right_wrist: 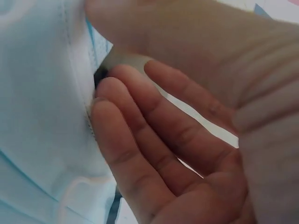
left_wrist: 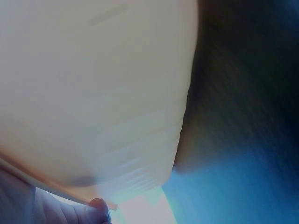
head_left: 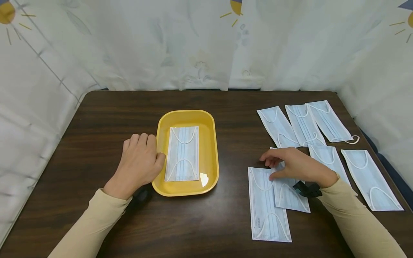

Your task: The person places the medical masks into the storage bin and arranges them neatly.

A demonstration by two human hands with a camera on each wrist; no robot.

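A yellow tray (head_left: 211, 154) stands left of the middle of the table, with one pale blue face mask (head_left: 184, 154) lying flat in it. My left hand (head_left: 138, 163) grips the tray's left rim; the left wrist view shows a fingertip (left_wrist: 98, 210) over the tray edge. My right hand (head_left: 292, 165) hovers over a face mask (head_left: 292, 197), fingers bent and thumb apart from them. In the right wrist view, the fingertips (right_wrist: 110, 112) are at a mask's edge (right_wrist: 70, 93), and no pinch shows. Partly under that mask's left side lies another mask (head_left: 267, 211).
Several more face masks, such as one at the far right (head_left: 371, 179) and one at the back (head_left: 329, 122), lie spread over the right side of the dark wooden table (head_left: 122, 111). A white patterned curtain (head_left: 193, 46) hangs behind the table.
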